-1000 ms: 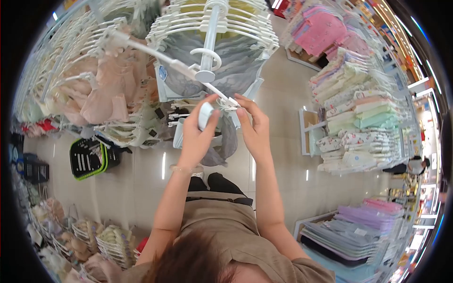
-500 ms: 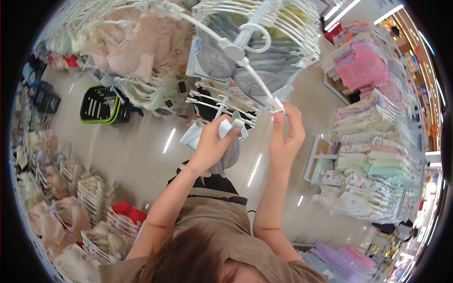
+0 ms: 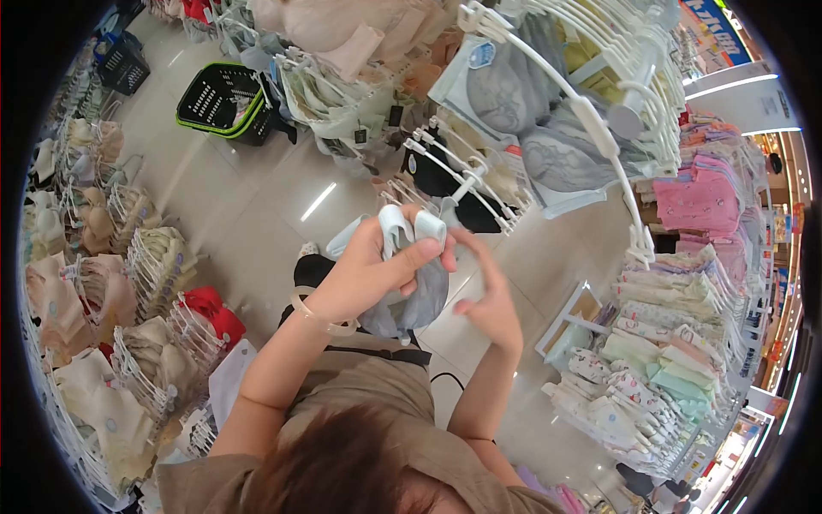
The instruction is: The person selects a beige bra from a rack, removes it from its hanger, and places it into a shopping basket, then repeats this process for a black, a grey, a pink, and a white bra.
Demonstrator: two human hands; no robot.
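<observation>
Pinched in my left hand [image 3: 364, 270] is a grey bra [image 3: 425, 295] with pale blue straps or bands looped over the fingers. Its grey cup hangs below the palm, and part of it is hidden behind the hand. My right hand [image 3: 490, 313] is just beside it, fingers stretched towards the loops and thumb apart, fingertips right at the fabric. Up and to the right, a white plastic hanger [image 3: 591, 120] sticks out from the rack, its near clip end bare. Grey lace bras [image 3: 501, 94] hang behind that hanger.
A black basket with a green rim [image 3: 221, 100] stands on the tiled floor [image 3: 282, 184] at upper left. Bras on hangers [image 3: 158, 265] line the left side. Pink and patterned garments [image 3: 659, 334] hang on the right. Smaller white hangers [image 3: 462, 184] jut out ahead.
My right hand has let go of the hanger's clip end and come down left to the bra. The view has turned, so the rack now sits further right. My left hand still holds the bra.
</observation>
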